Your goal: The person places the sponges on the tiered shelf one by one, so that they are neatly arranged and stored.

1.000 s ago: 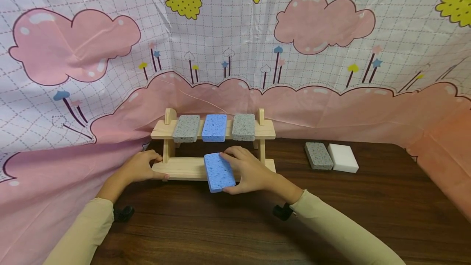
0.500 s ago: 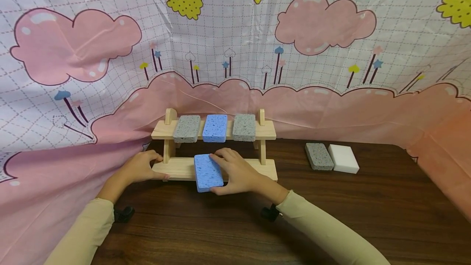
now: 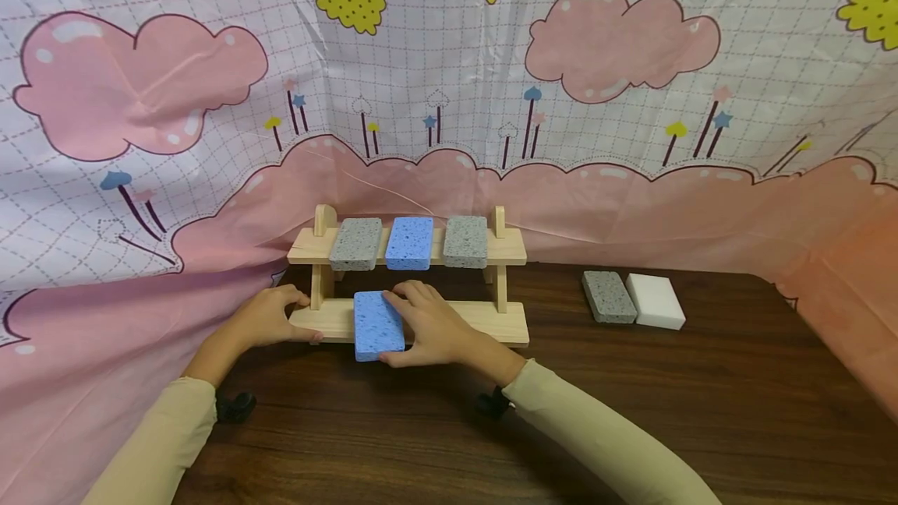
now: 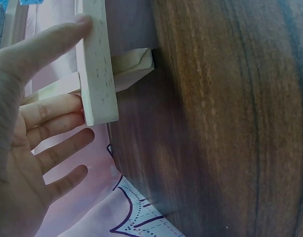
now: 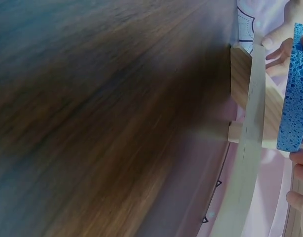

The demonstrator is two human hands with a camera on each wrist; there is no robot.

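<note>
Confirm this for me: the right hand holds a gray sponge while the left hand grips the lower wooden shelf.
Not gray: the right hand holds a blue sponge, as the head view shows, while the left hand grips the lower wooden shelf.

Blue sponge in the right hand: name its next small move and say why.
Probably lower the blue sponge onto the lower shelf: the right hand holds it over the left half, the right wrist view shows sponge and shelf apart, and the left hand grips the shelf's end.
</note>
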